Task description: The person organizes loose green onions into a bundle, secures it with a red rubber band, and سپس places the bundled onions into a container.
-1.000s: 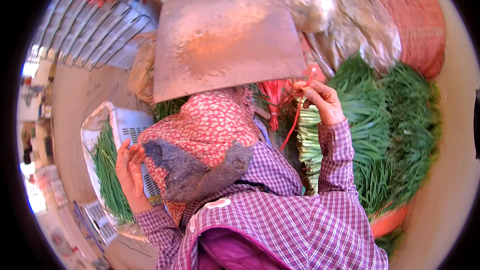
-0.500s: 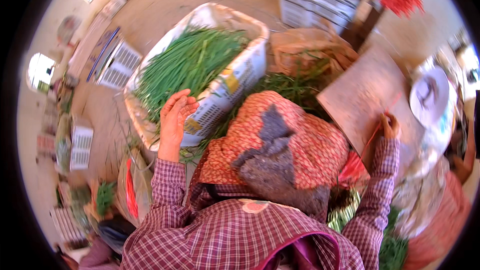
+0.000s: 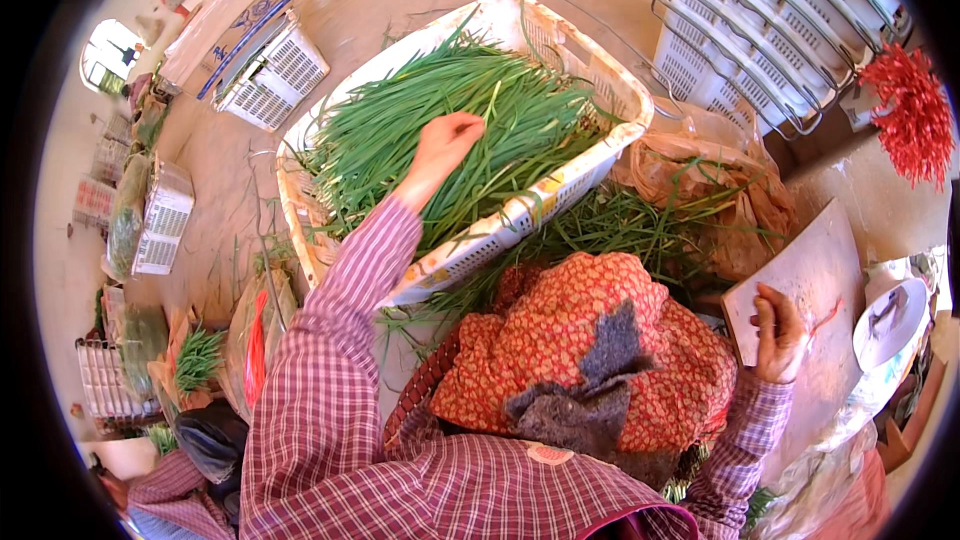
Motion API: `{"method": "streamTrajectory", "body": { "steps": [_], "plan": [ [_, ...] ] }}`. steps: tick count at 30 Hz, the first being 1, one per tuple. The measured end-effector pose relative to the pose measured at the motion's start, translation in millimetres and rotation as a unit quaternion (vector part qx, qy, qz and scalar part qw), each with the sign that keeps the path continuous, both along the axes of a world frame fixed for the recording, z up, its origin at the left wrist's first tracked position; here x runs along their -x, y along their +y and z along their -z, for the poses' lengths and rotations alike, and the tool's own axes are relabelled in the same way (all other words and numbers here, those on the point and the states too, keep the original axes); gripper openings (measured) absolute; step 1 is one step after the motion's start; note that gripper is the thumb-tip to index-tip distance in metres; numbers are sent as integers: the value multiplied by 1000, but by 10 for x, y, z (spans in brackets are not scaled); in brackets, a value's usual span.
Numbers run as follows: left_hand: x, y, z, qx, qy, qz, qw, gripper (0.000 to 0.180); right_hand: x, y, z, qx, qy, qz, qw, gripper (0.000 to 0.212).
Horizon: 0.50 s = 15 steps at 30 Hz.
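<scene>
My left hand [image 3: 447, 145] reaches over long green garlic chives [image 3: 400, 115] heaped in a white plastic basket [image 3: 600, 165]. Its fingers are pressed together at the leaves; whatever they pinch is too small to make out. On the right, my right hand [image 3: 778, 335] hovers at a tilted brown board [image 3: 835, 240]. Its fingers are loosely curled and apart, with nothing visible between them. A thin red string [image 3: 826, 318] lies on the board beside that hand. Red patterned cloth with a grey patch [image 3: 600, 360] covers my lap.
Loose green leaves [image 3: 640, 230] and an orange plastic bag [image 3: 760, 210] lie between basket and board. Stacked white crates [image 3: 740, 40] stand at the far right, near a bundle of red strings [image 3: 908, 115]. A pale hat [image 3: 890, 325] rests beyond the board.
My left hand has moved from the basket's near rim rightward and forward onto the chives, its fingers closing. My right hand has come off the red string. The view has shifted.
</scene>
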State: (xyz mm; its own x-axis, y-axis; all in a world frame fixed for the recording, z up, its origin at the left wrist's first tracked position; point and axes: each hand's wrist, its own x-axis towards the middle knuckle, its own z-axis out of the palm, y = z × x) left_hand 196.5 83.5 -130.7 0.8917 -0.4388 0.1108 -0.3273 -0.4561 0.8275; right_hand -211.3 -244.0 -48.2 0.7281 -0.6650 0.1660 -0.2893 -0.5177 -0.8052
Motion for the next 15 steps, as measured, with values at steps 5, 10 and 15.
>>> {"method": "streamTrajectory", "body": {
  "steps": [5,10,15],
  "plan": [
    [-850,-541,484,-252,-89,-49,962,43,-580,377,74,97,8,-127,987,16],
    [-1144,-663,730,-304,-110,-86,942,37,-645,376,205,55,70,-96,991,15],
    [-1715,-461,442,-76,-57,-25,995,31,-798,302,328,22,87,-81,993,14]
  ]
}}
